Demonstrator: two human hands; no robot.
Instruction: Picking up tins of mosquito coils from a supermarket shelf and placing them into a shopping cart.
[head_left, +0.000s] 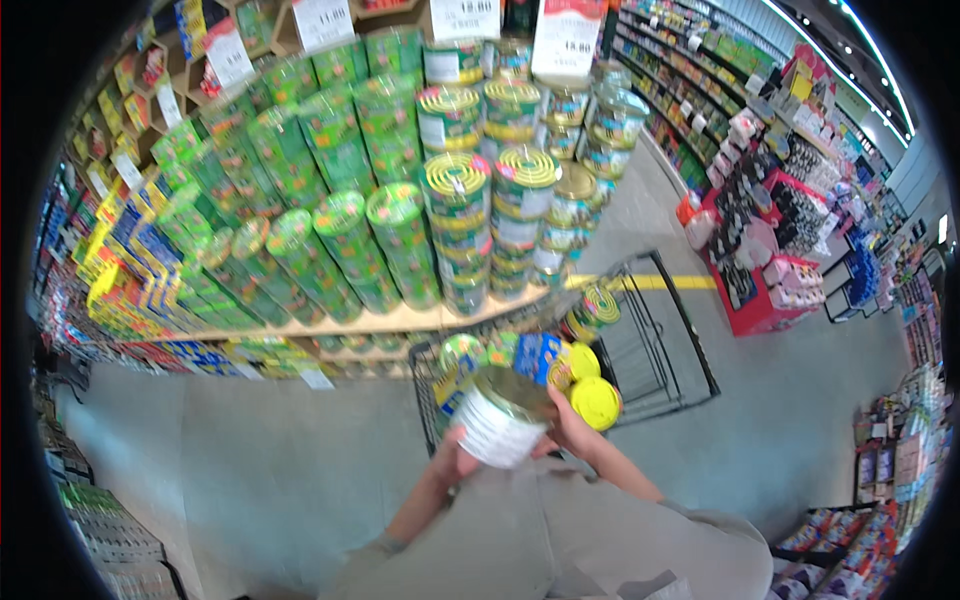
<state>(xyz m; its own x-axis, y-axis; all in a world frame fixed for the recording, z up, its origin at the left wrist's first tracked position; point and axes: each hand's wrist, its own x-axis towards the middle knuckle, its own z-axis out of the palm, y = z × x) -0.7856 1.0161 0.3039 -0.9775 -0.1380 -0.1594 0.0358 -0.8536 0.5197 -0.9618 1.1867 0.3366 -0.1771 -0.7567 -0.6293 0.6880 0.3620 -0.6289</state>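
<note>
Both hands hold a round tub (501, 427) in front of my body, above the near side of a shopping cart. Its pale side label, turned towards me, bears writing, and its dark lid is tilted and blurred. My left hand (456, 454) grips the tub's lower left side. On its right side lies my right hand (568, 429), thumb near the lid's rim. Beneath and behind the tub, the black wire cart (688, 326) carries yellow-lidded containers (596, 403), a blue box (537, 355), green-lidded tubs (463, 347) and a tub with a coil-patterned lid (601, 304).
Ahead rises a wooden display shelf (405, 322) with stacked green tubs (395, 206) and coil-lidded tubs (456, 176), apparently mosquito coils. Price cards (570, 37) hang above. A red display stand (750, 319) is at right. Grey floor (285, 450) extends left of the cart.
</note>
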